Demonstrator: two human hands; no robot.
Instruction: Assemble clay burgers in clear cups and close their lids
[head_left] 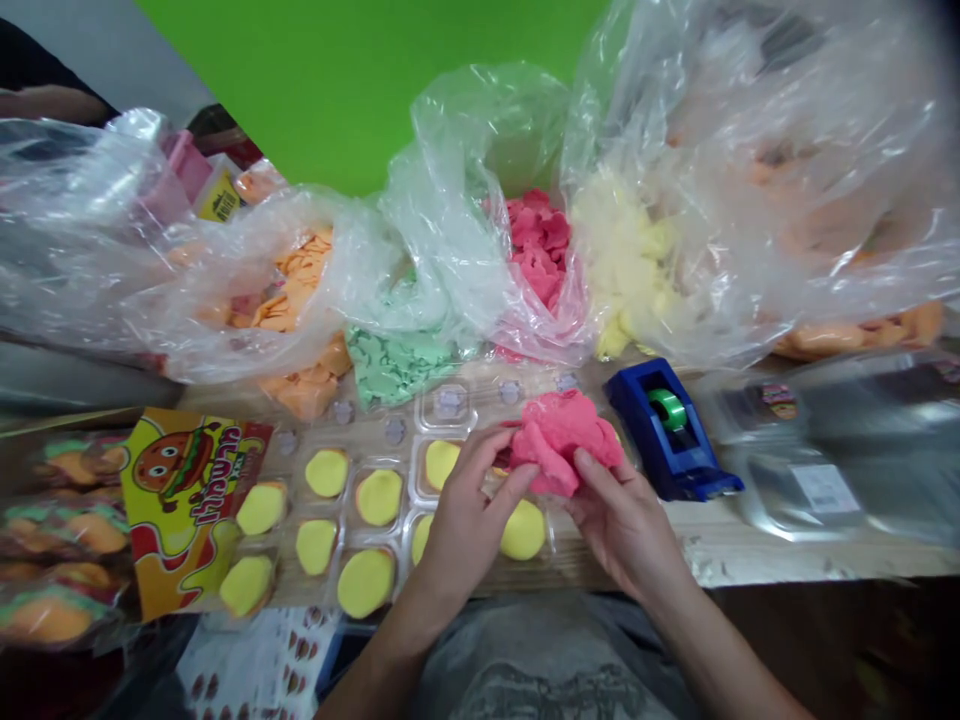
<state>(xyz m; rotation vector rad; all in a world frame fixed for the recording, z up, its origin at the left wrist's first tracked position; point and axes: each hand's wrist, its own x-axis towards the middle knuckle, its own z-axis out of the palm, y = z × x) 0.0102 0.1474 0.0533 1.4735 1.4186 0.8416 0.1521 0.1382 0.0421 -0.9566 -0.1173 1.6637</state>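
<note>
Green wall [315,90] fills the upper background. Below it, wooden tabletop [765,552], crowded from end to end.

Clear plastic bags along the back. Biggest is the right-hand bag [832,190], with orange shapes seen dimly through the film. Middle bag [454,235] gapes open on pink pieces [536,245]. Pale yellow pieces [634,260] show between these two; mint-green pieces [401,360] and orange pieces [296,285] lie farther left.

Front right: clear plastic containers [795,455], blurred. Front left: open carton [180,510] with a printed burger character, wrapped burger-like items [56,560] just beside it.

Blue tape dispenser [664,430] sits between the containers and the person's right hand.

Both hands at table centre, above the trays. Left hand [484,485]: fingers curled, thumb pressed on the left side of a pink clump [562,435], no slack visible. Right hand [619,515]: thumb on top, fingers beneath, closed on the clump's right side. Clump is soft-edged, layered, held clear of the tabletop; number of layers cannot be told.

Clear compartment trays [446,402] run under and left of the hands. Yellow rounds [365,582] in them, some part-hidden by the left hand. Smallest: green tape roll [667,408] in the dispenser.
</note>
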